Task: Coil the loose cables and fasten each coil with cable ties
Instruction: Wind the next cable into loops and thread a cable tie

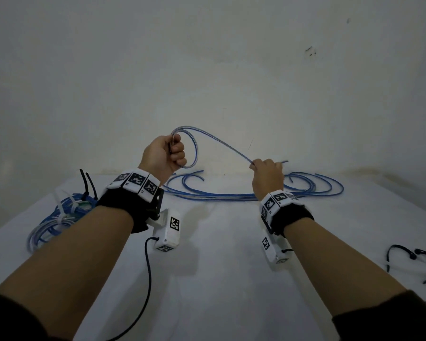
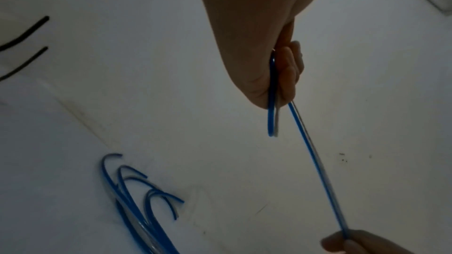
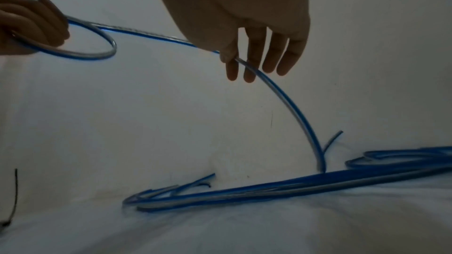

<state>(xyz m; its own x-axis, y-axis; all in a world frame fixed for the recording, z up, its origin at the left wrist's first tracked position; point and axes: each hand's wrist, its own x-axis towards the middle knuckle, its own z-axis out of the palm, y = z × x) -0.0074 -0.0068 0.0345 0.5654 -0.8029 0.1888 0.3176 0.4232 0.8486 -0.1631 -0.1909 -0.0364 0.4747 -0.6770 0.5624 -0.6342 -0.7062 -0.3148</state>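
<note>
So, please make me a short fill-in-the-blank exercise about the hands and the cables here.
1. The left hand grips a small ____ of blue cable.
2. The right hand pinches the ____ cable.
3. The tied coil lies on the person's ____ side.

Missing words: loop; same; left

Cables run out of sight at the frame's edge

The loose blue cables point(image 3: 403, 163) are cut off by the right wrist view's right edge; black cable ties point(image 1: 413, 262) are clipped at the head view's right edge.
</note>
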